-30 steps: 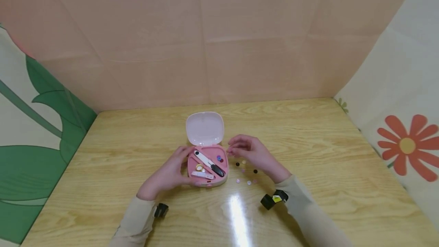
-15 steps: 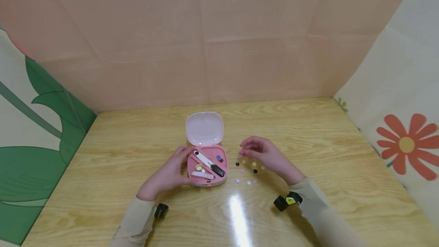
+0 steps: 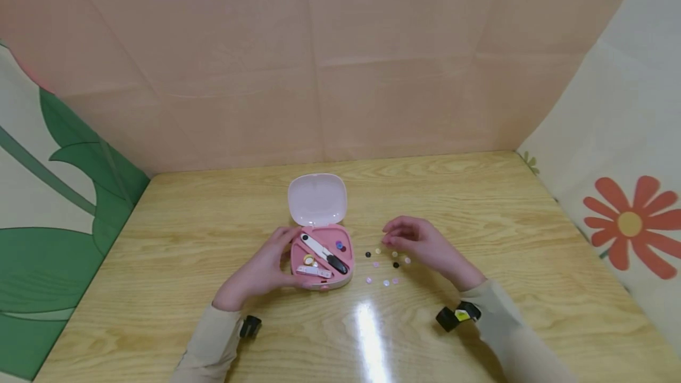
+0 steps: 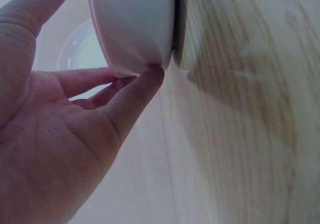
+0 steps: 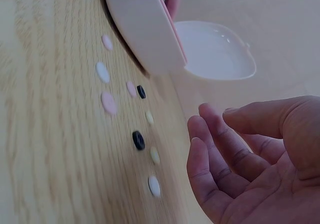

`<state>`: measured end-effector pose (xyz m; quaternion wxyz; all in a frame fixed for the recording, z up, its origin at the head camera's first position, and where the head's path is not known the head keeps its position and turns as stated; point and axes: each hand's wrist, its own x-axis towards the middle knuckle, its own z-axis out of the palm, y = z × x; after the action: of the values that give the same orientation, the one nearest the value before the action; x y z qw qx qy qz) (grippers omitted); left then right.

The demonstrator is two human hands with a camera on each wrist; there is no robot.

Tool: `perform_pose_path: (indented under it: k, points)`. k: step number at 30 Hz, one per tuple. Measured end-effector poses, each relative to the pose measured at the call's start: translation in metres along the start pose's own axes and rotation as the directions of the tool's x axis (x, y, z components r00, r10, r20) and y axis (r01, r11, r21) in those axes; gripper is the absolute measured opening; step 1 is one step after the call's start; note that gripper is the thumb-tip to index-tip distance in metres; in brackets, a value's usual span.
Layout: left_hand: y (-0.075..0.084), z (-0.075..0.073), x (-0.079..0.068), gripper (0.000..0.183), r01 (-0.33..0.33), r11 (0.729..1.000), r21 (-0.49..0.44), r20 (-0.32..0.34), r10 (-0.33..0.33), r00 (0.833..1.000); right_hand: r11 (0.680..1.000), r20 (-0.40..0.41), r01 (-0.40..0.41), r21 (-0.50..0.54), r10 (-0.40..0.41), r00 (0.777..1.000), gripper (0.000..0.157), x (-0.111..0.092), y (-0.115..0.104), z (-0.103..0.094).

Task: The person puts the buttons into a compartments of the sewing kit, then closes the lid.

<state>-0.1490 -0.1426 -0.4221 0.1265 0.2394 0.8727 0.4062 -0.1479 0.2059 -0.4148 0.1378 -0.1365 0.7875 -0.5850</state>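
A small pink sewing box (image 3: 344, 280) stands on the table with its pale lid (image 3: 317, 198) tipped back. Its tray holds a white tool with a black end (image 3: 323, 253), a folded white tape (image 3: 314, 271), a gold-rimmed round piece (image 3: 308, 260) and a few coloured buttons (image 3: 340, 246). My left hand (image 3: 263, 265) grips the box's left side, thumb at the front corner and fingers at the back; the left wrist view shows fingertips against the white wall (image 4: 135, 29). My right hand (image 3: 422, 245) hovers right of the box, fingers loosely bent, nothing held.
Several loose buttons, black (image 5: 138, 140), pink (image 5: 109, 103), white (image 5: 154, 186) and cream, lie on the wooden table (image 3: 213, 211) between the box and my right hand. A pink cloth backdrop (image 3: 319, 64) rises behind the table's far edge.
My right hand has moved away from the box's right edge, to the right over the loose buttons, uncovering some of them. The left hand and box have stayed put.
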Motion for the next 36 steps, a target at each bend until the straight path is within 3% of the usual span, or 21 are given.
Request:
perform_pose_path:
  k: [13,21,36]
  points:
    - [0.000,0.001,0.001,0.102,0.006,1.000,0.009,-0.003,-0.006,1.000,1.000,-0.016,-0.005,-0.002,0.005,1.000,0.029,-0.010,0.012,-0.017]
    - [0.001,0.000,0.000,0.101,0.012,1.000,0.008,-0.002,-0.012,1.000,0.996,-0.028,-0.017,-0.084,0.014,0.999,0.027,-0.014,0.019,-0.022]
    - [0.002,0.001,0.000,0.101,0.001,1.000,0.018,-0.003,-0.001,1.000,0.990,0.027,0.002,-0.141,0.002,1.000,0.027,-0.020,0.025,-0.026]
